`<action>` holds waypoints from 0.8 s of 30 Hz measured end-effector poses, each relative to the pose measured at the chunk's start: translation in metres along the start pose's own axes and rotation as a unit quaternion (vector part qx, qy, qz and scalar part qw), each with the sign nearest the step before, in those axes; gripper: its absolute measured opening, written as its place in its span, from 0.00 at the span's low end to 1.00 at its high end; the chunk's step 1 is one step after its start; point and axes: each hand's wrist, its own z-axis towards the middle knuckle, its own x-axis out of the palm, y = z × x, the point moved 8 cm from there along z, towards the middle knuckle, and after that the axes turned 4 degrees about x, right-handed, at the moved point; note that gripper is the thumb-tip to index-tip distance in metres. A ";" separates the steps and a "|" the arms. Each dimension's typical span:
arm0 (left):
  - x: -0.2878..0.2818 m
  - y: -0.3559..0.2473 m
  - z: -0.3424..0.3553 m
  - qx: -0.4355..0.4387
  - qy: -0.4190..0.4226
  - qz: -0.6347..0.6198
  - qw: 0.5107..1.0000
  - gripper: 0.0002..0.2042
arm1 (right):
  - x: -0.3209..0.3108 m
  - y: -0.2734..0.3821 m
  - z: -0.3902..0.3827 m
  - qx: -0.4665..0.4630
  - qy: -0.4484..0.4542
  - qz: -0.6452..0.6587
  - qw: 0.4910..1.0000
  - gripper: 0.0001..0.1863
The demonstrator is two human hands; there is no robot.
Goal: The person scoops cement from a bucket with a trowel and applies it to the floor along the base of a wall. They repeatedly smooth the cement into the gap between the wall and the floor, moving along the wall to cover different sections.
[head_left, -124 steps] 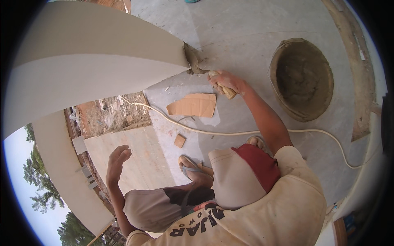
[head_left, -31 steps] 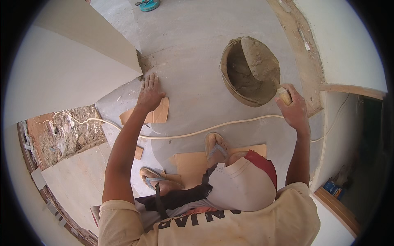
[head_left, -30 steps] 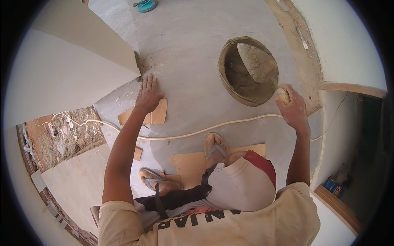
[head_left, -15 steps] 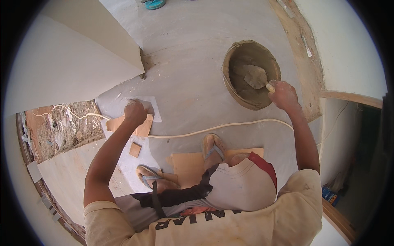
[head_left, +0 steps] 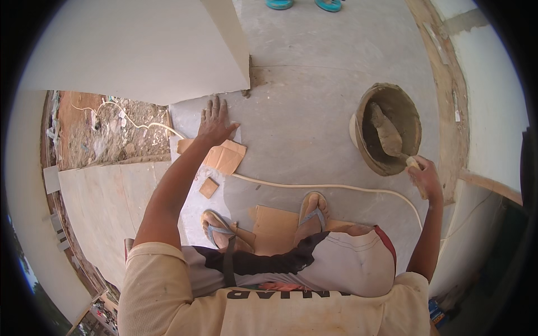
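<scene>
My left hand lies flat with spread fingers on a pale floor tile, close to the white wall's corner. Just below it are a piece of cardboard and a small brown square piece. At the right, my right hand is closed round the pale handle of a trowel. The trowel's mortar-coated blade reaches into a round bucket with wet grey-brown mortar inside. The blade stands tilted on its side over the mortar; whether its tip touches it I cannot tell.
A cream cable crosses the floor between my feet and the bucket. Flat cardboard lies by my sandalled feet. The white wall juts in from the left, beside rough rubble ground. Another person's turquoise footwear shows at the far edge.
My left hand has gone from a closed fist on the floor to spread and flat. In the bucket, the trowel blade has turned from face-up onto its side. The whole view has shifted.
</scene>
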 end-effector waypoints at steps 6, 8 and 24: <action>0.016 0.002 -0.010 -0.053 0.089 0.042 0.994 0.43 | -0.003 -0.005 -0.031 -0.001 -0.074 0.035 0.997 0.08; 0.020 0.008 -0.013 -0.080 0.161 0.020 0.984 0.38 | -0.001 -0.012 -0.033 -0.004 -0.087 0.026 0.996 0.10; 0.001 -0.028 -0.066 0.139 0.145 0.036 0.979 0.35 | 0.018 0.010 -0.037 -0.051 -0.056 0.088 0.993 0.17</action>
